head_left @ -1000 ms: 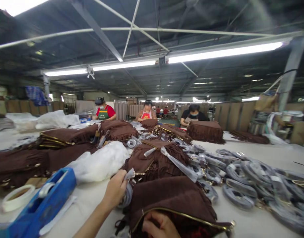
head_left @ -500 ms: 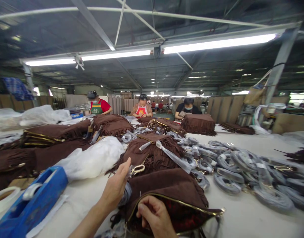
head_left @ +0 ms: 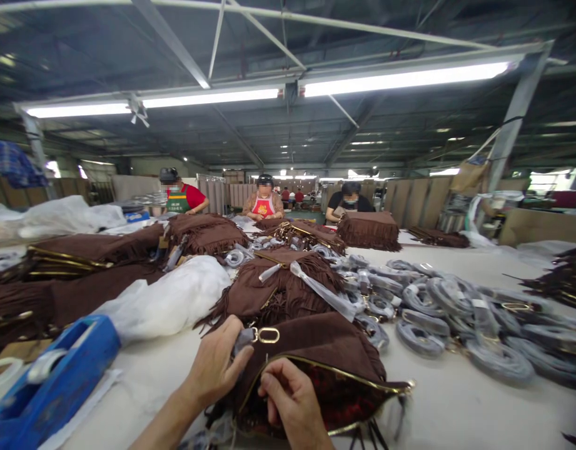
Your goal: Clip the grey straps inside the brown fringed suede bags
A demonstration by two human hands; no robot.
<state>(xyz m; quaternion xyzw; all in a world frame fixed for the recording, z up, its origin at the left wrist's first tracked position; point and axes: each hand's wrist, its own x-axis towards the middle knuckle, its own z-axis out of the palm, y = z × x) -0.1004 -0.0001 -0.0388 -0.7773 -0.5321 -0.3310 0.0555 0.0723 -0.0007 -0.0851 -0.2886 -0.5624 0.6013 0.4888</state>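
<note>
A brown fringed bag point(head_left: 316, 337) lies in front of me with its gold zip open, showing a dark red patterned lining. My left hand point(head_left: 217, 359) is at the bag's left side, thumb and fingers closed on a grey plastic-wrapped strap point(head_left: 242, 342). A gold clasp point(head_left: 267, 335) sticks out from it to the right, over the bag. Over the bag's mouth, near the left end of the zip, is my right hand point(head_left: 292, 397). Its fingers are curled in a pinch, and what they hold, if anything, is hidden.
Coiled wrapped straps point(head_left: 423, 331) are heaped at right. More brown bags point(head_left: 278, 281) lie ahead and at left. A blue tape dispenser point(head_left: 67, 381) and a white plastic bag point(head_left: 175, 297) are on the left. Several people point(head_left: 264, 200) work across the table.
My left hand's fingers have closed round the wrapped strap, and its gold clasp now lies over the bag. My right hand remains in a pinch at the zip. The view has shifted slightly.
</note>
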